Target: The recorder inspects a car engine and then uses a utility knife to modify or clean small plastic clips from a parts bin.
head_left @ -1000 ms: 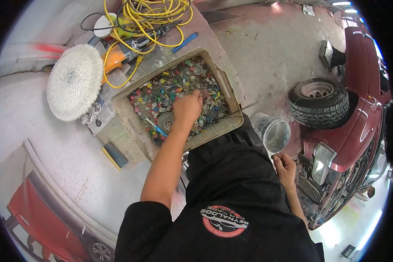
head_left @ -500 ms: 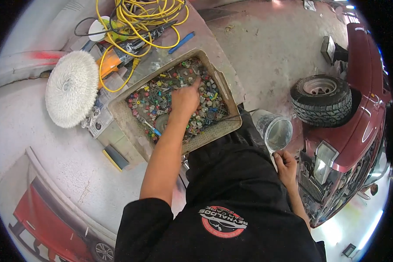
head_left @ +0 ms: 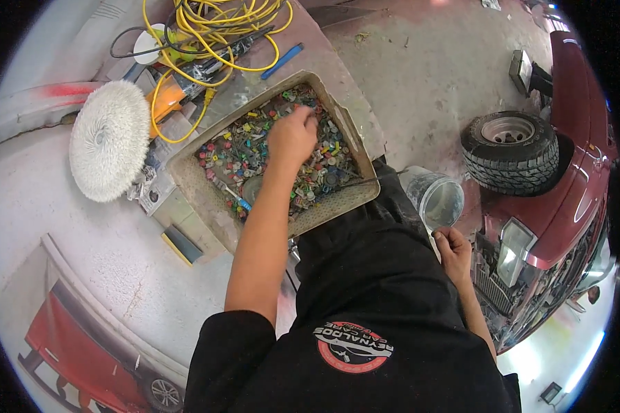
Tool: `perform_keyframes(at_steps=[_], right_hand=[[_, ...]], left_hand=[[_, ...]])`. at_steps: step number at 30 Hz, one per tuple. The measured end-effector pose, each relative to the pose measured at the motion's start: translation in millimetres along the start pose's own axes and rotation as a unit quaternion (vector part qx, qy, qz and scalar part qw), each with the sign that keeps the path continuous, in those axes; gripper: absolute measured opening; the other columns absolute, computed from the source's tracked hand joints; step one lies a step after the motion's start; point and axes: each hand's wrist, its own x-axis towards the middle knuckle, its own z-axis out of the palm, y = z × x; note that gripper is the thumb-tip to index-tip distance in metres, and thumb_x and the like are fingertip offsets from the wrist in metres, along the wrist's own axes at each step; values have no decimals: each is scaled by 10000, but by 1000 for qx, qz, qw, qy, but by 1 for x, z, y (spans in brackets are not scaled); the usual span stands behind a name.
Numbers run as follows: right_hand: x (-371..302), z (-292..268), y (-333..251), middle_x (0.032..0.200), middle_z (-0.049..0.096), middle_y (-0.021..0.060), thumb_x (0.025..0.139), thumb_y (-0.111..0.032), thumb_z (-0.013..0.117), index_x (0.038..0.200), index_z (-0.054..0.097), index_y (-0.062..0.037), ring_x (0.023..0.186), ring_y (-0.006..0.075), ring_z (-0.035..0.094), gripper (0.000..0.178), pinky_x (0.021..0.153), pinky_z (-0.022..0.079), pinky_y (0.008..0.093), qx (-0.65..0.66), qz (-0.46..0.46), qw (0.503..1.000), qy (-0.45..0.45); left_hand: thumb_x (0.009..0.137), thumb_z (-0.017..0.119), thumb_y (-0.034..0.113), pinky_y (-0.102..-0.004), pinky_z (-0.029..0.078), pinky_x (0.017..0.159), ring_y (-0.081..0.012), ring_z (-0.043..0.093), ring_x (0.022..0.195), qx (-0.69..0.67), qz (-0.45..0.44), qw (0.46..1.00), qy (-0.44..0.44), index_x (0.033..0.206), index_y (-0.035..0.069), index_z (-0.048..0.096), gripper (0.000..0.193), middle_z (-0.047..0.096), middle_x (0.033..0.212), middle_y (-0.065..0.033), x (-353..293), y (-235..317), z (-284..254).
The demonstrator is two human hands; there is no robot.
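Observation:
A worn beige tray (head_left: pixel 217 224) holds a heap of small, mixed plastic clips (head_left: pixel 244 148) in many colours. My left hand (head_left: pixel 293 138) is over the tray's far part, its fingers curled down among the clips. A small red piece shows at the fingertips; whether they grip it is hidden. Inside the tray, left of my forearm, lies a blue-and-white slim tool (head_left: pixel 238 198). My right hand (head_left: pixel 455 251) is closed at the near edge of a translucent bucket (head_left: pixel 442 205), pinching a thin pale strip by its rim.
Yellow cable (head_left: pixel 231 31), a polisher (head_left: pixel 169 96) with a white fluffy pad (head_left: pixel 109 141), and a blue bar (head_left: pixel 282 60) lie beyond the tray. A sanding block (head_left: pixel 182 244) rests at the bench's left edge. To the right stand a tyre (head_left: pixel 510 151) and a dark red vehicle (head_left: pixel 572 186).
My left hand has curled its fingers in and shifted slightly farther into the tray; its index finger was extended before. My right hand remains by the bucket's rim.

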Motion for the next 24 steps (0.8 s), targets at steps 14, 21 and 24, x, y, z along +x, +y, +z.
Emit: perform_keyframes(at_steps=[14,21,24], right_hand=[[-3,0,15,806,635,-30,1045,-180,680,1006,704,36,769,65,536,221,713,461,267,31,15,999,15],[3,0,17,836,643,-39,1054,-170,678,1011,705,29,785,64,542,206,726,462,260,27,7,1000,-7],[4,0,20,854,651,-44,1055,-173,680,1018,708,26,798,60,545,204,733,458,255,59,41,997,-13]], left_hand=[[927,712,344,-540,575,913,-421,732,1059,37,-97,987,119,1208,146,763,347,782,1072,-195,58,-1,31],[911,691,291,-534,574,902,-441,722,1025,-7,-82,986,146,1217,131,796,361,758,1086,-245,61,1,37],[892,702,284,-570,584,829,-440,740,955,21,-80,982,171,1087,115,781,269,774,966,-215,61,12,46]])
